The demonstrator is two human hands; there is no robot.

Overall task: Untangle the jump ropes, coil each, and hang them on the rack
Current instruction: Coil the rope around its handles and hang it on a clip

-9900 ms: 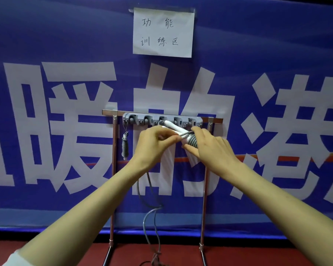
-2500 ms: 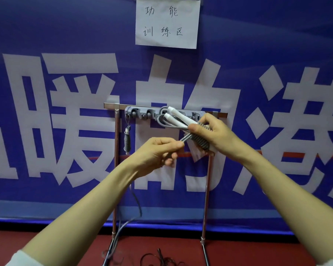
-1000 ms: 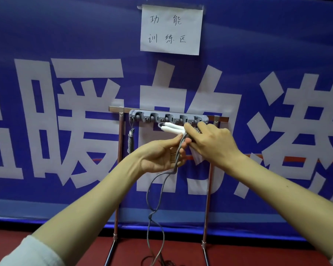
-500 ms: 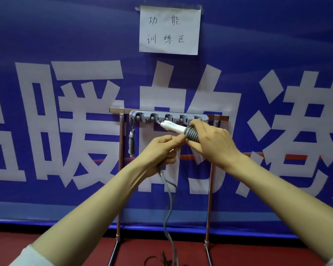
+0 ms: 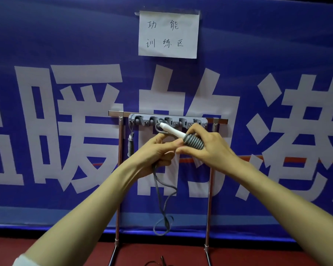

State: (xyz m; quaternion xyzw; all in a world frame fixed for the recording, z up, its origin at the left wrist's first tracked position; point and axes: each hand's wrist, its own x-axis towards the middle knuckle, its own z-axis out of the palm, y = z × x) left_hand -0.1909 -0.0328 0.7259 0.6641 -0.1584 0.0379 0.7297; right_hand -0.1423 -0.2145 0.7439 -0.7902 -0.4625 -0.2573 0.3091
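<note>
The right grip (image 5: pixel 210 148) curls round the jump rope's white handle (image 5: pixel 174 133), which has grey cord wound about it, just below the rack (image 5: pixel 142 120). The left grip (image 5: pixel 154 152) pinches the loose cord (image 5: pixel 155 179), which hangs in a loop. A second rope (image 5: pixel 130 145) hangs from the rack's left hook.

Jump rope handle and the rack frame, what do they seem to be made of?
Handle: likely plastic, smooth matte white, with a grey ribbed grip that looks like rubber or foam. Rack frame: probably metal, polished; its thin posts show bright streaks. The hook strip looks like grey moulded plastic.
</note>
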